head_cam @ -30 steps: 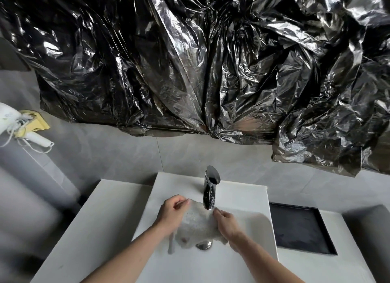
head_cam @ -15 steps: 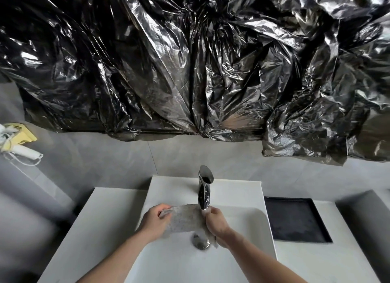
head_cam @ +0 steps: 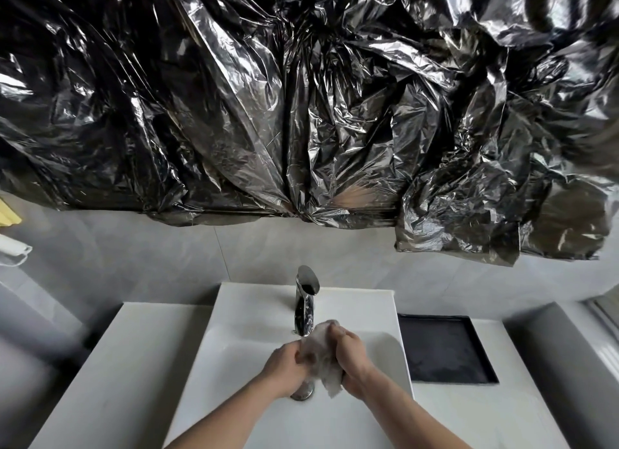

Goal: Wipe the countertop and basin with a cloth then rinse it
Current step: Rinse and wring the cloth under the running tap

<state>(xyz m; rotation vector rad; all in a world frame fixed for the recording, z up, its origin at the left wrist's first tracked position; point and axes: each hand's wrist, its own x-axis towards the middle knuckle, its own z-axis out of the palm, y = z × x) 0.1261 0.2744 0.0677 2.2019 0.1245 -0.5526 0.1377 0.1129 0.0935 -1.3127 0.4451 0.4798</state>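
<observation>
A pale grey cloth [head_cam: 321,351] is bunched up between both my hands, just below the spout of the chrome tap [head_cam: 305,301]. My left hand [head_cam: 284,368] grips its left side with curled fingers. My right hand [head_cam: 351,358] grips its right side. Both hands hover over the white basin [head_cam: 241,341], above the chrome drain [head_cam: 303,392], which my left wrist partly hides. The white countertop [head_cam: 114,375] lies on either side of the basin.
A black square tray [head_cam: 445,348] is set into the counter right of the basin. Crinkled black plastic sheeting [head_cam: 301,107] covers the wall above. At the far left edge hang a yellow item [head_cam: 8,214] and a white object [head_cam: 13,247].
The cloth was spread wide between my hands; now my hands have come together and bunched it up under the tap spout. The camera view has shifted a little to the right.
</observation>
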